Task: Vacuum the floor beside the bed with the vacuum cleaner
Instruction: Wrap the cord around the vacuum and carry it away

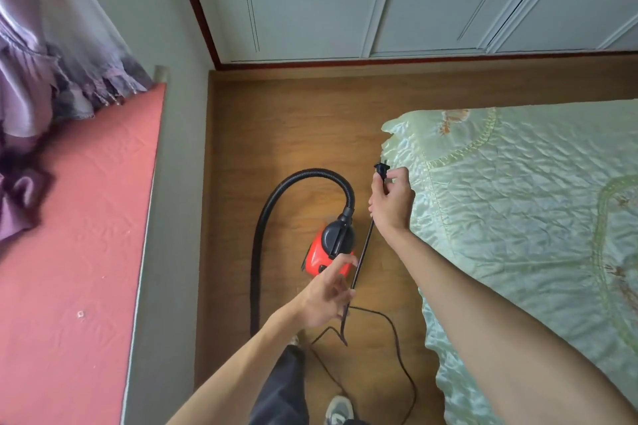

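A small red and black vacuum cleaner (328,248) stands on the wooden floor (293,134) between the window seat and the bed (518,217). Its black ribbed hose (276,203) arches up and back down to the left. My right hand (392,203) grips the black power cord just below the plug (381,170), held up over the bed's edge. The cord (364,248) runs taut down to my left hand (326,297), which pinches it lower down. Below that, the slack cord (397,348) loops over the floor.
A red-cushioned window seat (79,235) with purple curtains (41,55) lies on the left. White wardrobe doors (397,0) close off the far end of the floor strip. My leg and a grey shoe (340,409) are at the bottom.
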Action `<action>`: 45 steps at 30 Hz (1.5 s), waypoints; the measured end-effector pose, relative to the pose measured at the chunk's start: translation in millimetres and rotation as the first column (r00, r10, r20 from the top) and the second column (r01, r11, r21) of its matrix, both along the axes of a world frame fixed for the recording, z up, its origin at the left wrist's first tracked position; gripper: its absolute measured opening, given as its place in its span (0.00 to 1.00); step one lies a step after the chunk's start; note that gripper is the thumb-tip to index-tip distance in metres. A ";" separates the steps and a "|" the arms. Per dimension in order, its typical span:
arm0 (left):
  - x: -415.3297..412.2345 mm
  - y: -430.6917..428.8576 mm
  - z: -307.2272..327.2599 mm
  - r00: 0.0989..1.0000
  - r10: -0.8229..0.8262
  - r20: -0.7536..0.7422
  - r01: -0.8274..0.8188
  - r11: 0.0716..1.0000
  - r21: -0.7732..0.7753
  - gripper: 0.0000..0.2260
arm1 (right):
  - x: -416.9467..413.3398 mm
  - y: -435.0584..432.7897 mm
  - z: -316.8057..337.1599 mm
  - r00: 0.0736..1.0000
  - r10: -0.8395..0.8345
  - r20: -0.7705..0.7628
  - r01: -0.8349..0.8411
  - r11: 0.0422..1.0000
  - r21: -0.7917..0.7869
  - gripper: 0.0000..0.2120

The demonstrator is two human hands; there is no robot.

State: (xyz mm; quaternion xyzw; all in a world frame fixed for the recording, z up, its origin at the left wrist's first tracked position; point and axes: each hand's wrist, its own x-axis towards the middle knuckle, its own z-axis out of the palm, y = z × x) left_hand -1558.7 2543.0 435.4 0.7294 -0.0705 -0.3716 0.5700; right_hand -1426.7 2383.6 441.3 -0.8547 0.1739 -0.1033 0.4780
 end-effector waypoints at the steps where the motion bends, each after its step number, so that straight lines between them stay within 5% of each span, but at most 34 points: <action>1: 6.5 5.2 -10.2 1.000 -0.008 -0.017 0.008 1.000 0.007 0.18 | 3.7 4.5 -10.2 1.000 -0.016 -0.016 0.017 1.000 0.020 0.08; 11: 24.5 12.6 -113.2 0.993 -0.056 -0.103 0.073 0.982 0.175 0.22 | 6.0 -0.2 -126.9 0.980 -0.088 -0.177 0.096 0.995 0.038 0.08; 26: 24.6 -21.7 -274.8 0.977 0.048 -0.206 0.004 0.969 0.247 0.22 | 17.3 -25.8 -322.8 0.927 0.047 -0.373 -0.021 0.997 0.073 0.10; 35: 33.7 -37.6 -369.1 0.976 0.093 -0.196 -0.028 0.950 0.311 0.22 | 32.6 -41.6 -403.7 0.880 0.102 -0.465 -0.056 0.992 0.112 0.09; 45: 43.3 -37.5 -453.6 0.974 0.217 -0.065 -0.170 0.891 0.421 0.28 | 56.6 -32.6 -475.2 0.897 0.161 -0.411 -0.193 0.981 -0.038 0.10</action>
